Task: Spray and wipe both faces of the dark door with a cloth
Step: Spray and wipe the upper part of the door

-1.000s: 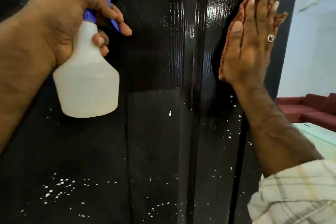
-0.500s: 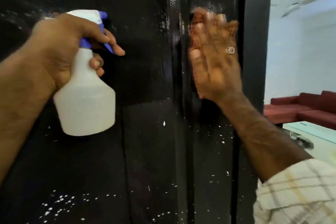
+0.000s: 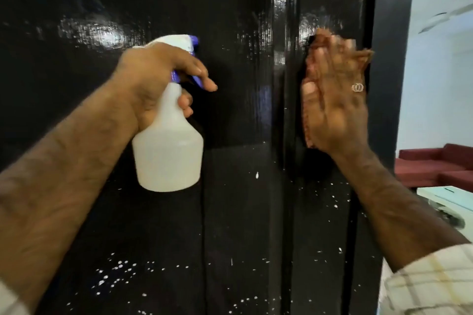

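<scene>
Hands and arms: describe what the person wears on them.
The right hand wears a ring with a looped metal top. A pale plaid sleeve is pushed up the right forearm. The left hand shows no ring; a pale cuff shows at the frame's edge.

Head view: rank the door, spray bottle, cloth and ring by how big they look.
1. Door
2. Spray bottle
3. Cloth, mostly hidden under the right hand, so its rank is unsure
4. Ring

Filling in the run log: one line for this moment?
left hand: grips spray bottle | right hand: presses cloth flat on door | white specks below
</scene>
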`<control>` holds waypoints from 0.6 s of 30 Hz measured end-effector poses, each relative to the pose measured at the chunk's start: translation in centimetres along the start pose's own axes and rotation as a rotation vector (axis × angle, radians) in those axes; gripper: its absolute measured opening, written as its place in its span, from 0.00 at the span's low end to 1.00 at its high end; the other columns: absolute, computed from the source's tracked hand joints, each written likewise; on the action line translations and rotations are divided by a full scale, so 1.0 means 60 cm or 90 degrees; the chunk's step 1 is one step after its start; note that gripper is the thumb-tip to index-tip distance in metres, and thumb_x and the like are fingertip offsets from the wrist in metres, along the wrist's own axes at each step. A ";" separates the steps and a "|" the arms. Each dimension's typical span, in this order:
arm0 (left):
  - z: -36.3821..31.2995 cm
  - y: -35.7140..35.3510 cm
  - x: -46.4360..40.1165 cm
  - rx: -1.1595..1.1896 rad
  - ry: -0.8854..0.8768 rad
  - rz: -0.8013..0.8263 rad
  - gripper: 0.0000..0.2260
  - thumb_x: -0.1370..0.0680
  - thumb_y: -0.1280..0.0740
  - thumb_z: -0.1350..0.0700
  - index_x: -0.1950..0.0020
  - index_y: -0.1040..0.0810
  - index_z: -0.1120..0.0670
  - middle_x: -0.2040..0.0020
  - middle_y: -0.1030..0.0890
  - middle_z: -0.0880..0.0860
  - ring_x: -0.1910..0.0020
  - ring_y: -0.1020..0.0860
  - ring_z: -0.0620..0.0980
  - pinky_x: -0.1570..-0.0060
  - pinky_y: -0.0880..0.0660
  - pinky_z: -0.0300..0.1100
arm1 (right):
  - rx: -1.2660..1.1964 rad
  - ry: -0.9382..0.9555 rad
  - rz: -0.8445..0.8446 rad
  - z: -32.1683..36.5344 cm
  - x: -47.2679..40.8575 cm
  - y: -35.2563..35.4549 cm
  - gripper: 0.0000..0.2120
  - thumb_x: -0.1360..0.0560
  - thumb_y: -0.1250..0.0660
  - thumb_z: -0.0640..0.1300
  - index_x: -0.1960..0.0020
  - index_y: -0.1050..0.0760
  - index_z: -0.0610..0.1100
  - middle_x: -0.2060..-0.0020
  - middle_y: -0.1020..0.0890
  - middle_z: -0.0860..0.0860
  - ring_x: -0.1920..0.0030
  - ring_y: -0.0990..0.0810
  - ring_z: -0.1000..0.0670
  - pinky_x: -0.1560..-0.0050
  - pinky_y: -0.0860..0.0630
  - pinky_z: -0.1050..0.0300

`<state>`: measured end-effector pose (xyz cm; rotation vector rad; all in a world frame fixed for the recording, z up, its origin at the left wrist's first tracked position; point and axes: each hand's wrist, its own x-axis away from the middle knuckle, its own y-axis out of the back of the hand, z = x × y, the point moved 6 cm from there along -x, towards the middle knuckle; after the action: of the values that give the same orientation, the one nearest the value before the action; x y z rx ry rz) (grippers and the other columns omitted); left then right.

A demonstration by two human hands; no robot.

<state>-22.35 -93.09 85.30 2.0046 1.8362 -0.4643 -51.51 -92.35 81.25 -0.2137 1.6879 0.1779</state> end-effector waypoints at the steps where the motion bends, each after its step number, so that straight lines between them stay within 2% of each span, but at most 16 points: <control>1: 0.005 -0.012 0.005 -0.002 0.002 0.007 0.06 0.23 0.34 0.62 0.51 0.19 0.60 0.52 0.12 0.61 0.78 0.31 0.50 0.71 0.27 0.41 | 0.015 -0.067 -0.020 -0.018 0.003 0.003 0.28 0.10 0.46 0.51 0.15 0.41 0.38 0.15 0.42 0.39 0.14 0.47 0.36 0.15 0.48 0.35; 2: 0.012 -0.023 0.009 -0.005 0.007 0.016 0.07 0.24 0.34 0.62 0.49 0.19 0.61 0.52 0.12 0.62 0.78 0.31 0.50 0.71 0.27 0.41 | 0.025 -0.125 -0.038 -0.020 0.002 0.004 0.29 0.10 0.46 0.52 0.14 0.42 0.38 0.15 0.42 0.39 0.14 0.48 0.36 0.15 0.49 0.35; 4: 0.022 -0.046 0.012 -0.003 0.020 0.017 0.11 0.25 0.32 0.62 0.44 0.20 0.62 0.52 0.12 0.62 0.78 0.31 0.51 0.71 0.26 0.42 | 0.038 -0.154 -0.044 0.012 0.001 0.001 0.30 0.10 0.46 0.52 0.15 0.42 0.36 0.15 0.42 0.37 0.14 0.48 0.33 0.16 0.48 0.33; 6: 0.027 -0.043 0.010 0.016 0.019 -0.006 0.09 0.25 0.32 0.62 0.45 0.19 0.61 0.53 0.12 0.62 0.78 0.31 0.50 0.71 0.26 0.42 | 0.007 -0.007 0.022 0.063 0.018 -0.022 0.29 0.11 0.44 0.49 0.15 0.41 0.35 0.16 0.41 0.35 0.15 0.47 0.31 0.18 0.46 0.30; 8: 0.030 -0.046 0.011 0.023 0.021 -0.002 0.06 0.24 0.32 0.61 0.50 0.18 0.60 0.52 0.12 0.61 0.78 0.30 0.49 0.71 0.26 0.42 | -0.006 0.143 0.097 0.064 0.039 -0.011 0.28 0.12 0.40 0.47 0.17 0.37 0.34 0.17 0.38 0.36 0.15 0.45 0.31 0.18 0.44 0.29; 9: 0.033 -0.044 0.012 0.022 0.021 0.003 0.05 0.24 0.33 0.61 0.51 0.18 0.60 0.52 0.12 0.61 0.78 0.30 0.49 0.71 0.26 0.43 | -0.011 0.174 0.098 0.045 0.042 0.000 0.28 0.13 0.38 0.46 0.18 0.36 0.34 0.17 0.37 0.35 0.16 0.44 0.31 0.19 0.43 0.28; 11: 0.047 -0.045 0.014 0.002 0.021 0.028 0.06 0.23 0.33 0.61 0.50 0.18 0.61 0.51 0.12 0.62 0.78 0.30 0.50 0.71 0.26 0.43 | 0.009 0.120 0.047 -0.010 0.026 0.014 0.27 0.12 0.40 0.46 0.18 0.37 0.32 0.17 0.37 0.34 0.16 0.43 0.30 0.18 0.44 0.29; 13: 0.063 -0.054 0.016 -0.035 0.024 0.044 0.07 0.23 0.33 0.61 0.48 0.18 0.61 0.51 0.12 0.62 0.78 0.29 0.50 0.71 0.26 0.44 | 0.011 -0.034 -0.005 -0.054 -0.005 0.018 0.28 0.11 0.45 0.48 0.16 0.39 0.34 0.16 0.39 0.35 0.16 0.44 0.31 0.16 0.47 0.33; 15: 0.071 -0.062 0.017 -0.030 0.029 0.036 0.10 0.23 0.32 0.61 0.43 0.18 0.63 0.51 0.12 0.61 0.78 0.28 0.50 0.71 0.25 0.44 | 0.028 -0.125 -0.032 -0.031 -0.008 0.011 0.29 0.11 0.45 0.49 0.16 0.40 0.33 0.16 0.41 0.34 0.15 0.46 0.31 0.16 0.48 0.32; 16: 0.072 -0.061 0.017 -0.019 0.028 0.027 0.10 0.23 0.32 0.61 0.43 0.19 0.63 0.51 0.12 0.61 0.78 0.28 0.50 0.71 0.24 0.44 | 0.015 -0.107 -0.019 -0.002 0.007 0.005 0.29 0.11 0.44 0.49 0.16 0.40 0.33 0.16 0.41 0.33 0.15 0.46 0.30 0.17 0.48 0.30; 18: 0.074 -0.062 0.020 -0.007 0.022 0.024 0.07 0.22 0.33 0.61 0.47 0.18 0.62 0.51 0.12 0.61 0.78 0.29 0.50 0.71 0.24 0.44 | -0.026 0.011 0.068 0.054 0.073 -0.008 0.29 0.12 0.41 0.48 0.16 0.40 0.33 0.16 0.42 0.34 0.15 0.48 0.30 0.17 0.48 0.29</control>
<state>-25.90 -93.92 80.66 2.0487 1.8144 -0.4104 -48.83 -92.20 76.53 -0.1550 1.7146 0.2913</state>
